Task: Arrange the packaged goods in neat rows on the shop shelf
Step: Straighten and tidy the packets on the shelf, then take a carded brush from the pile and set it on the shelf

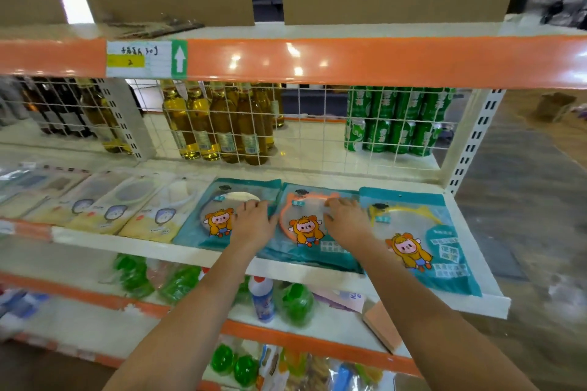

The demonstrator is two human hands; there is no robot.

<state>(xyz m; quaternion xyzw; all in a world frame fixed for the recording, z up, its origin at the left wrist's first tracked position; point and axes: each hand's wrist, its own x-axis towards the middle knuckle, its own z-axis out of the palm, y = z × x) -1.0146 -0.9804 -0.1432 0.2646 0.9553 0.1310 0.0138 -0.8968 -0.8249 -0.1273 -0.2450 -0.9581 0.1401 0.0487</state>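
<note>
Cream-yellow flat packs [104, 209] in an overlapping row at left of the middle shelf [152, 246], some blurred. Next, three teal packs with a cartoon figure lying flat side by side: white-rimmed teal pack [219, 216], orange-rimmed teal pack [309, 232], yellow-rimmed teal pack [422, 232] at the right end, front corner overhanging the shelf lip. Left hand [252, 220] palm down, fingers spread and fairly straight, resting across the seam between white-rimmed and orange-rimmed packs. Right hand [346, 220] palm down, fingers slightly bent, pressing on the right side of the orange-rimmed pack, just beside the yellow-rimmed one; no pinch visible. Behind, past a white wire grid [305, 136]: amber glass bottles [222, 124] left of centre, green cans [394, 120] at right. Above, orange shelf edge [349, 60] with a handwritten label [139, 59]. Below, green-filled bags [178, 282] and a white bottle [262, 298].
</note>
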